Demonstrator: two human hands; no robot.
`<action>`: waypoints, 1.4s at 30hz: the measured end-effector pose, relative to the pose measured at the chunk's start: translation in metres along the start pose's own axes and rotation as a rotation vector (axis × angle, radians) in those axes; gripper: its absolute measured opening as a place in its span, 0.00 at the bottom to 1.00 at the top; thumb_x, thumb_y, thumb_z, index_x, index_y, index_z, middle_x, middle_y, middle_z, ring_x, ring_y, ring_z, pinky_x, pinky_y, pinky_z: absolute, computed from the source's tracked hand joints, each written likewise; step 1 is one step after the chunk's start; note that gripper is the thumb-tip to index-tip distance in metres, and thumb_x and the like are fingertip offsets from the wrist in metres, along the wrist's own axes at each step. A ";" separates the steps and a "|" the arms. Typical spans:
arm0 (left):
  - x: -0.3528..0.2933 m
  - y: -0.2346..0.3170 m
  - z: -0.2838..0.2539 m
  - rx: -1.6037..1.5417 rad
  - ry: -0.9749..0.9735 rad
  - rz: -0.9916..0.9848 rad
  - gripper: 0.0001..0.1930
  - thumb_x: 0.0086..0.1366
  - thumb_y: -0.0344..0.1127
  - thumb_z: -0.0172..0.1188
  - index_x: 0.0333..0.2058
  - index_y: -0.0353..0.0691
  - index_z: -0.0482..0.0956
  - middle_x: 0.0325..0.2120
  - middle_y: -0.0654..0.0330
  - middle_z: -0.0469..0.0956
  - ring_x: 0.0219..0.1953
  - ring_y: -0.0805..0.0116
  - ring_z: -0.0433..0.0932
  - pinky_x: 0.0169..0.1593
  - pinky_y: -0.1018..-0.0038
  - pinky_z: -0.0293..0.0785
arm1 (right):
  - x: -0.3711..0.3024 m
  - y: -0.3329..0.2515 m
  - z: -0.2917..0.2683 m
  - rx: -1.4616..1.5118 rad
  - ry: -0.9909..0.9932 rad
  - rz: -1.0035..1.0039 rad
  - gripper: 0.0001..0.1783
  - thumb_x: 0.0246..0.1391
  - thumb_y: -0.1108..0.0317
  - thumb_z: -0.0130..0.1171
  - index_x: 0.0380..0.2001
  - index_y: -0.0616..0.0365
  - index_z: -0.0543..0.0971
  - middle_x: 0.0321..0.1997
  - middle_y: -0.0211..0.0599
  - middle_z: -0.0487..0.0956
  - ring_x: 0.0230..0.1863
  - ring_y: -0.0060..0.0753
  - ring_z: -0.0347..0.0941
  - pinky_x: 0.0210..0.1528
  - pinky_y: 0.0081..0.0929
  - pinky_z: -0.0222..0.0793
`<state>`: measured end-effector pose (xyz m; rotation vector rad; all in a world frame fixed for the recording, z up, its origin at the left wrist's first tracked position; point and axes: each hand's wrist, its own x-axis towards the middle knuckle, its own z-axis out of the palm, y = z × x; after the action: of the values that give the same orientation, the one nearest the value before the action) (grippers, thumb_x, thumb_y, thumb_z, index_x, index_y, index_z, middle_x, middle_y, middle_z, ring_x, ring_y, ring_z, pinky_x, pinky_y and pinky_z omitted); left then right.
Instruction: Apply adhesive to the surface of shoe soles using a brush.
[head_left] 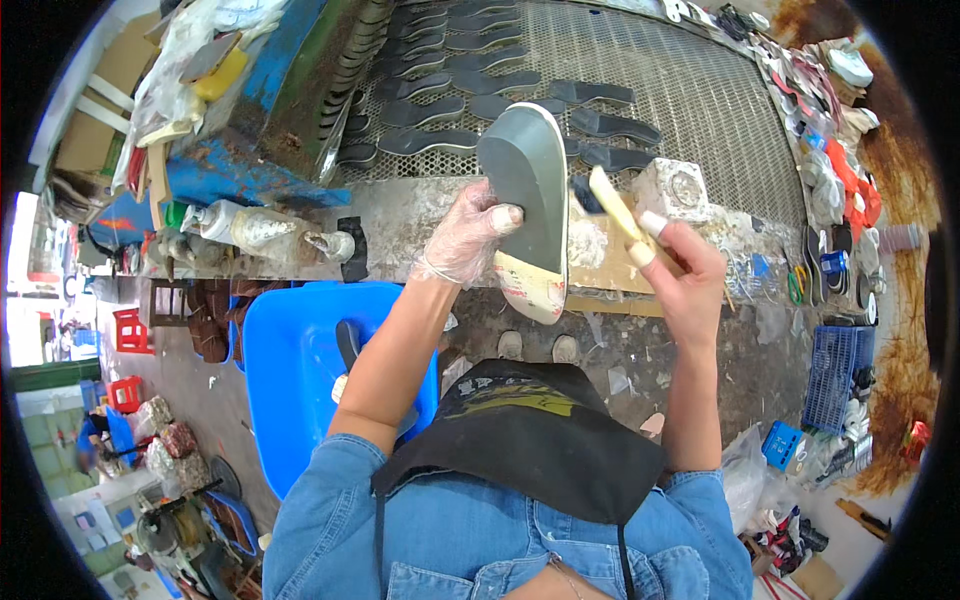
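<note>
Raised over the bench, a shoe sole stands nearly upright, with a grey surface, a white rim and a cream part at its lower end. My left hand, in a clear plastic glove, is closed on its left edge with the thumb over the grey surface. To the right of the sole, my right hand pinches the pale handle of a brush; pale covers sit on its thumb and forefinger. The brush's dark bristles are close to the sole's right edge; whether they touch it I cannot tell.
Dark insole-shaped pieces lie in rows on a metal mesh bed beyond the bench. A glue-crusted white block is beside the brush. Bottles lie left, scissors right. Below stand a blue tub and a blue crate.
</note>
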<state>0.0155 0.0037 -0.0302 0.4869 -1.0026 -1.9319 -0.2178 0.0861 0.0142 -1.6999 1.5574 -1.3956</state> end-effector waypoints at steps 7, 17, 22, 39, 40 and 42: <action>0.007 -0.019 0.008 -0.090 -0.087 -0.044 0.32 0.56 0.45 0.67 0.54 0.32 0.70 0.47 0.57 0.76 0.48 0.67 0.76 0.54 0.69 0.73 | 0.025 -0.025 -0.001 -0.105 0.055 0.030 0.17 0.46 0.72 0.67 0.43 0.59 0.82 0.25 0.29 0.76 0.22 0.16 0.65 0.24 0.18 0.57; 0.017 -0.070 -0.085 -0.251 0.445 -0.049 0.31 0.57 0.42 0.59 0.56 0.31 0.67 0.47 0.49 0.74 0.43 0.58 0.77 0.42 0.62 0.81 | -0.074 0.138 -0.105 -0.499 0.219 0.422 0.19 0.47 0.70 0.64 0.45 0.58 0.81 0.31 0.34 0.81 0.29 0.26 0.75 0.33 0.26 0.69; 0.028 -0.058 -0.066 -0.326 0.370 -0.050 0.27 0.59 0.42 0.57 0.53 0.31 0.70 0.44 0.47 0.75 0.42 0.57 0.78 0.43 0.64 0.80 | -0.103 0.188 -0.089 -0.894 0.039 0.567 0.16 0.47 0.64 0.64 0.42 0.44 0.82 0.37 0.35 0.80 0.38 0.45 0.77 0.41 0.39 0.73; 0.020 -0.035 0.006 -0.458 0.059 -0.278 0.28 0.63 0.38 0.55 0.58 0.28 0.65 0.56 0.46 0.70 0.47 0.59 0.78 0.52 0.65 0.77 | -0.006 0.043 -0.033 0.102 0.012 0.076 0.17 0.49 0.74 0.66 0.45 0.61 0.82 0.30 0.20 0.77 0.27 0.10 0.65 0.28 0.11 0.58; 0.019 -0.032 0.009 -0.456 0.061 -0.265 0.28 0.63 0.38 0.55 0.58 0.28 0.65 0.56 0.46 0.70 0.47 0.59 0.78 0.52 0.65 0.77 | 0.003 0.035 -0.025 0.106 0.005 0.065 0.17 0.49 0.74 0.66 0.45 0.61 0.82 0.30 0.20 0.77 0.27 0.10 0.65 0.28 0.11 0.58; 0.018 -0.025 0.018 -0.436 0.075 -0.277 0.28 0.63 0.38 0.55 0.58 0.28 0.65 0.56 0.46 0.70 0.50 0.59 0.77 0.53 0.65 0.77 | 0.015 0.024 -0.014 0.182 0.081 0.184 0.18 0.48 0.74 0.67 0.45 0.60 0.82 0.29 0.21 0.77 0.26 0.10 0.64 0.26 0.13 0.56</action>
<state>-0.0194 0.0040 -0.0388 0.4577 -0.4582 -2.2809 -0.2435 0.0702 0.0051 -1.3738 1.5346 -1.4764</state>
